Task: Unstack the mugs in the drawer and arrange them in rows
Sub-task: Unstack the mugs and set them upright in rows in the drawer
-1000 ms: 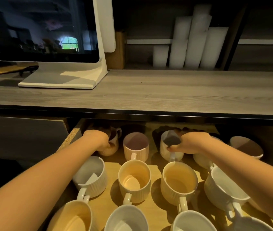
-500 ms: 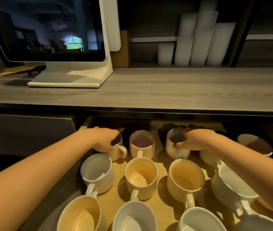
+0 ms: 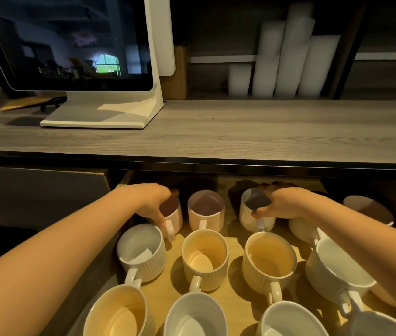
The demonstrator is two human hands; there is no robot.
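Note:
Several ribbed cream mugs stand upright in rows in the open wooden drawer (image 3: 236,241), handles toward me. In the back row, my left hand (image 3: 151,202) grips the rim of the leftmost mug (image 3: 174,218), thumb by its handle. My right hand (image 3: 281,204) grips the rim of the third back mug (image 3: 252,212). An untouched mug (image 3: 206,212) stands between them. In the middle row sit a left mug (image 3: 141,253), a centre mug (image 3: 204,258) and a right mug (image 3: 268,263). My right forearm partly hides a wider mug (image 3: 335,270).
The grey countertop (image 3: 240,132) overhangs the drawer's back, shading the rear mugs. A white monitor (image 3: 75,44) stands on it at left, white cup stacks (image 3: 289,57) on the shelf behind. More mugs (image 3: 192,316) crowd the drawer's near edge.
My left hand has turned the back-left mug so its handle now points toward me. My right hand has stayed on its mug. The view has shifted slightly closer and right.

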